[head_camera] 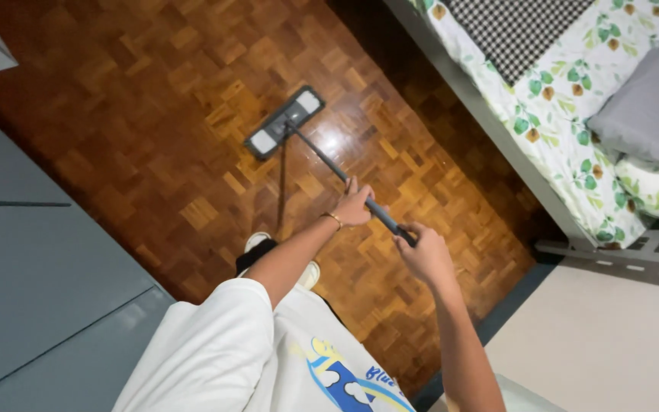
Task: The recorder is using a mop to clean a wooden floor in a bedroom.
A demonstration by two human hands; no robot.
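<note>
A flat mop with a grey rectangular head (284,121) rests on the wooden parquet floor (154,114). Its dark handle (322,156) slants back toward me. My left hand (354,206), with a thin bracelet at the wrist, grips the handle partway up. My right hand (423,252) is closed around the handle's upper end. The mop head lies a short way ahead of my feet.
A bed (573,99) with a leaf-print cover, a checked cloth and a grey pillow (650,107) stands at the right on a grey frame. Grey cabinet fronts (32,267) run along the left. My foot in a white slipper (257,244) is on the floor.
</note>
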